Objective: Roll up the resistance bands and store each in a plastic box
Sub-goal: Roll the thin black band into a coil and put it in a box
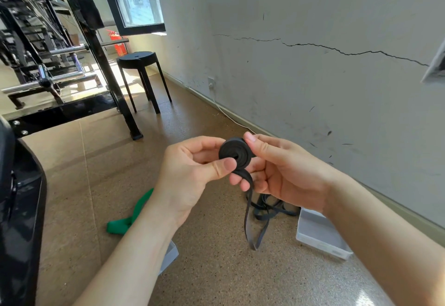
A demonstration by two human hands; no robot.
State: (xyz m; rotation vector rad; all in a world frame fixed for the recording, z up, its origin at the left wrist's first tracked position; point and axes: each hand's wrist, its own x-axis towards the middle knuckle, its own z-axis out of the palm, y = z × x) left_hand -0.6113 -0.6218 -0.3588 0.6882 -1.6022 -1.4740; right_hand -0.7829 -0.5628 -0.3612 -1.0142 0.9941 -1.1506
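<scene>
A black resistance band (234, 153) is partly wound into a tight coil held up over the floor. My left hand (192, 173) pinches the coil with thumb and fingers from the left. My right hand (281, 168) grips it from the right, thumb on top. The band's loose tail hangs from the coil to the floor and lies there in loops. A green resistance band (130, 216) lies unrolled on the floor behind my left forearm. One clear plastic box (320, 233) sits open on the floor at the right. A second plastic box (169, 255) shows partly under my left forearm.
A black stool (142, 65) stands further back by the cracked white wall (313, 65). Black gym machine frames (72, 65) fill the left side, and a dark curved base (21, 209) runs along the left edge. The floor is speckled brown cork (216, 269).
</scene>
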